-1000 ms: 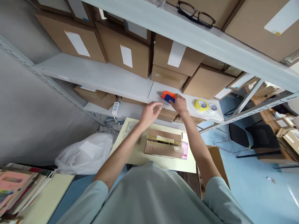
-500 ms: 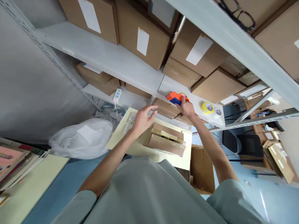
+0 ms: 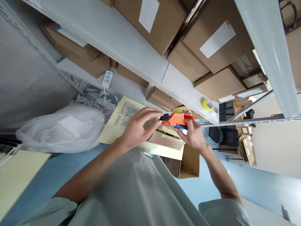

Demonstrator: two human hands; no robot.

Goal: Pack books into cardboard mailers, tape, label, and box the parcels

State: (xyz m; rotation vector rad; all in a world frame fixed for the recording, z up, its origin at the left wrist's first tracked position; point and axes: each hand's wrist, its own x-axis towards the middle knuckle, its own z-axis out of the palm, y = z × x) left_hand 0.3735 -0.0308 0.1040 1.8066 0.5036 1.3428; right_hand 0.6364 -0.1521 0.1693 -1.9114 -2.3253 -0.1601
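Note:
My right hand grips an orange and blue tape dispenser by its right end, thumb below and fingers round it. A yellow tape roll shows at the dispenser's far side. At the dispenser's dark front end, the thumb and fingertips of my left hand close on it from the left. Below the dispenser, a flattened-looking brown cardboard box lies on the pale yellow table, partly hidden by the dispenser and my hands.
Cardboard boxes fill the grey shelf ahead. A yellow tape roll and a white one stand at its right end. A power strip sits on the lower shelf. There is a white plastic bag at left and an open carton below the table.
The tape dispenser has come off the shelf in my right hand, toward me and over the table. My left hand has moved from empty air to the dispenser's front end. The view has turned.

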